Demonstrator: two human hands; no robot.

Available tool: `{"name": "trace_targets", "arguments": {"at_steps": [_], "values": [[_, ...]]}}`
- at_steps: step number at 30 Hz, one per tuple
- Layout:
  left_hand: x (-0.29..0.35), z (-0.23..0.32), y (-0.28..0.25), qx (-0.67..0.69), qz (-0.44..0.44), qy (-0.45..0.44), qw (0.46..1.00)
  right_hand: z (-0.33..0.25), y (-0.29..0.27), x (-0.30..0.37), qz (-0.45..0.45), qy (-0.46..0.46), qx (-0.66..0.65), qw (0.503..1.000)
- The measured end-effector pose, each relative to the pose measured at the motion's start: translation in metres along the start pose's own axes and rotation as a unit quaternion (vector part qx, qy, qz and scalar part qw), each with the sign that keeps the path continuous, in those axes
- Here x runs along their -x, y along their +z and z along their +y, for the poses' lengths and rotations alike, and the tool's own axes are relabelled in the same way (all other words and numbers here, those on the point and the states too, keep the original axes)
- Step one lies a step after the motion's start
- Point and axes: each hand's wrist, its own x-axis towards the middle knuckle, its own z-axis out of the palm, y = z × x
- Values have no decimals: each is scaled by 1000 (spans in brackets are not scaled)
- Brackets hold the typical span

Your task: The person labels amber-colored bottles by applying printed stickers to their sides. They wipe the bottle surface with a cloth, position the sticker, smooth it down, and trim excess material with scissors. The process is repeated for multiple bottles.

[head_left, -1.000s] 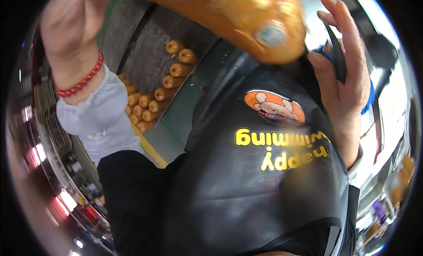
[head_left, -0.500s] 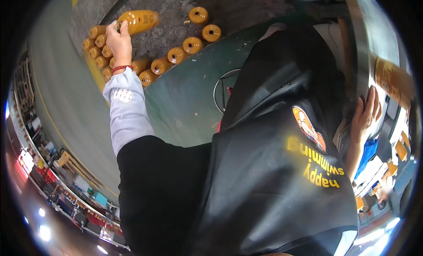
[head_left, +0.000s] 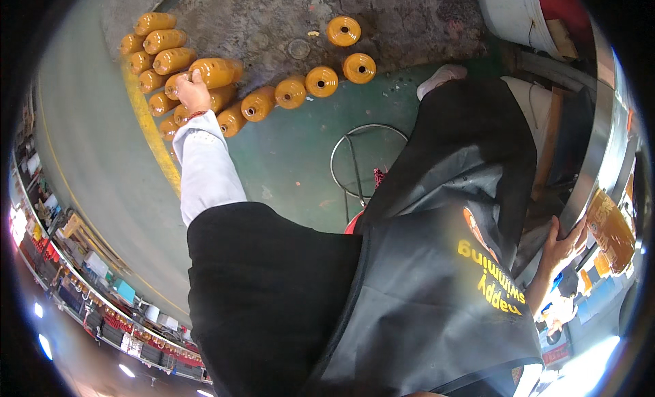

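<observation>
My left hand (head_left: 194, 93), with a red beaded bracelet at the wrist, is closed around the end of a glossy orange-brown cylinder (head_left: 217, 72). That cylinder lies on its side along the inner edge of a cluster of similar cylinders (head_left: 167, 40). Whether it rests on them or hangs just above, I cannot tell. From the cluster, a curved row of standing cylinders (head_left: 321, 81) with small dark holes in their tops runs to the right. Over on the right, my right hand (head_left: 563, 247) lies with fingers extended at the metal edge (head_left: 585, 182) of a bench.
One standing cylinder (head_left: 343, 30) is behind the row on the worn grey floor patch (head_left: 273, 18). A round metal stool frame (head_left: 355, 158) stands beside my apron-covered leg. A yellow line (head_left: 151, 127) borders the cluster. An orange-brown object (head_left: 609, 230) sits by the bench edge.
My left hand has brought the held cylinder nearer and down against the cluster. The whole view has shifted, so the row appears further right. My right hand stays at the bench edge.
</observation>
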Motion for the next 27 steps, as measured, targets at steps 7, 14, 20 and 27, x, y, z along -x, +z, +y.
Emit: {"name": "trace_targets", "arguments": {"at_steps": [7,14,20,27], "values": [[-28,-57,46,-106,-21,-67,992,5,1,-1,6,-12,-16,1000],[-29,-51,59,-177,-55,-158,970,3,-1,1,1,-7,-15,1000],[-37,-55,55,-200,-78,-206,955,2,5,1,-9,7,-10,1000],[17,173,86,151,62,194,967,-65,3,-19,-59,148,-112,981]]}}
